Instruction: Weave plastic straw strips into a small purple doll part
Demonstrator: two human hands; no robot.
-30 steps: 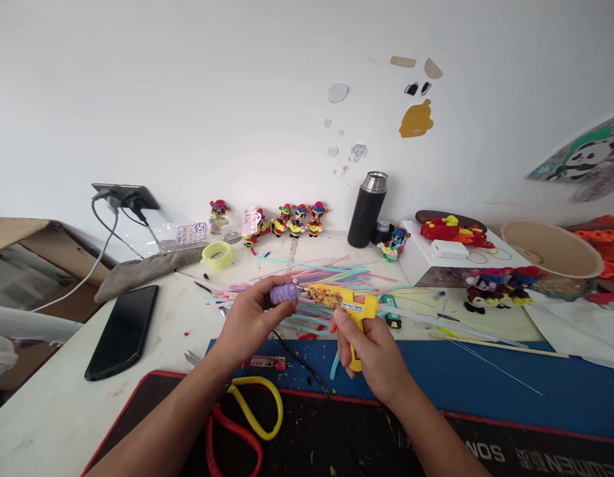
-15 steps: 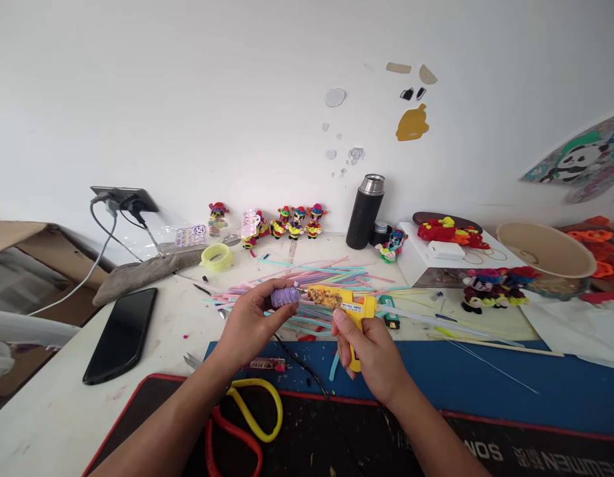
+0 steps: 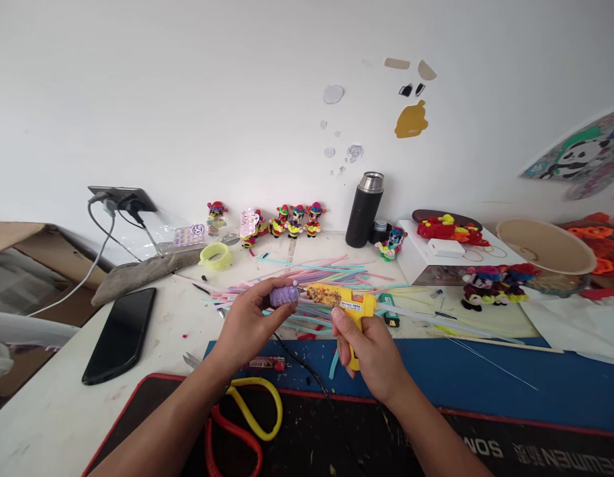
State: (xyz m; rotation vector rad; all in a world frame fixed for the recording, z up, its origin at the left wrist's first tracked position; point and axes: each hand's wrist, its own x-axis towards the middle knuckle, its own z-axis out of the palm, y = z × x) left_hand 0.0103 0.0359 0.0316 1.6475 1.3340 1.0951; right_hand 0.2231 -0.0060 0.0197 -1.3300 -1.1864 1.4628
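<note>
Between the thumb and fingers of my left hand (image 3: pixel 252 318) is a purple coil of fuzzy pipe cleaner (image 3: pixel 283 295). My right hand (image 3: pixel 363 341) is wrapped round the handle of a yellow hot glue gun (image 3: pixel 357 306), whose front is crusted with brown residue. The gun points left, and its metal nozzle meets the right end of the purple coil; whether it touches is too small to tell. A clear glue stick (image 3: pixel 410 313) trails from the gun's rear. Behind both hands, loose pastel pipe cleaners (image 3: pixel 331 273) lie spread on the white table.
Large scissors with red and yellow handles (image 3: pixel 257 407) lie on the black mat (image 3: pixel 307 444) below my wrists. A phone (image 3: pixel 120 336) is at left. Several small dolls (image 3: pixel 297 222) and a black flask (image 3: pixel 365 211) stand along the wall. A white box (image 3: pixel 438 255) sits at right.
Both hands keep their grips, with the nozzle staying at the coil's right end. The view has shifted very slightly; nothing else has visibly moved.
</note>
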